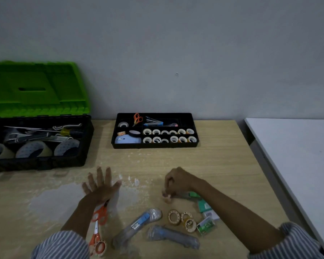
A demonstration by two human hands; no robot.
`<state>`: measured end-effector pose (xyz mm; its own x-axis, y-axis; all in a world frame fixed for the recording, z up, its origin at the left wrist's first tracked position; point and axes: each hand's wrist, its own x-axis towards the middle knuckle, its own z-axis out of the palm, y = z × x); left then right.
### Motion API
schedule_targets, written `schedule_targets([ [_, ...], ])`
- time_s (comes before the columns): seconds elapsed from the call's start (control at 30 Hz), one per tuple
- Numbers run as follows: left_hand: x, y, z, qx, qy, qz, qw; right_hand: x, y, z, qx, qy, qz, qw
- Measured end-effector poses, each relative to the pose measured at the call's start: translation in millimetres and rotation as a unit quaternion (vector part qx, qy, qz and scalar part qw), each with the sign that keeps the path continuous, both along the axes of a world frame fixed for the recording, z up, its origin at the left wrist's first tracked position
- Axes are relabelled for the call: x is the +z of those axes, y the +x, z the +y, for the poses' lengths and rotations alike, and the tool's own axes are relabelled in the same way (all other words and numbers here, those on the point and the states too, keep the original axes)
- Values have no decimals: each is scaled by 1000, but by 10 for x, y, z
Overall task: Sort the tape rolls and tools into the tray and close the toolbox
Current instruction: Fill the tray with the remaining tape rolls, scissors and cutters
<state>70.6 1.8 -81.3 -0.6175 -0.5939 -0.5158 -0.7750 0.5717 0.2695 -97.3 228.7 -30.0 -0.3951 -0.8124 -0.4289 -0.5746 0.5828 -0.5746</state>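
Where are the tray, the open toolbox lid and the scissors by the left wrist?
tray point(154, 146): head view, on its front wall.
toolbox lid point(34, 86): head view, on the green inner face.
scissors point(101, 215): head view, on the orange handle loops.

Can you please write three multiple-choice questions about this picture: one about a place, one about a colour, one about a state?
1. Where does the black tray stand?
A. inside the toolbox
B. on the table by the wall, right of the toolbox
C. on the white surface

2. What colour is the toolbox lid?
A. green
B. red
C. blue

3. How is the left hand?
A. closed on scissors
B. inside the tray
C. open, fingers spread, holding nothing

Answers:
1 B: the tray sits on the wooden table against the wall, apart from the toolbox.
2 A: the raised lid is bright green.
3 C: the palm is flat and the fingers are apart; the orange scissors lie under the wrist, ungripped.
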Motion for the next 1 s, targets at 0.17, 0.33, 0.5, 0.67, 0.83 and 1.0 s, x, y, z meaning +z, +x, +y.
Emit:
schedule_targets([
  [0.17, -53, -8, -24, -6, 5, -21, 1000, 130, -547, -395, -247, -113, 92, 958],
  [0.33, -124, 11, -114, -29, 36, -28, 999, 188, -909, -724, -351, -122, 167, 913],
  [0.5, -149, -5, -122, -31, 38, -34, 998, 108, -1042, -923, -313, -41, 236, 919],
  [0.67, -120, 9, -121, -39, 44, -26, 998, 52, -1038, -975, -241, 1, 277, 930],
  [0.83, -98, 3, -113, -40, 43, -28, 998, -25, -1054, -957, -198, -81, 312, 926],
  [1.0, -68, 12, -102, -45, 45, -27, 998, -145, -1060, -860, -55, 36, 327, 943],
])
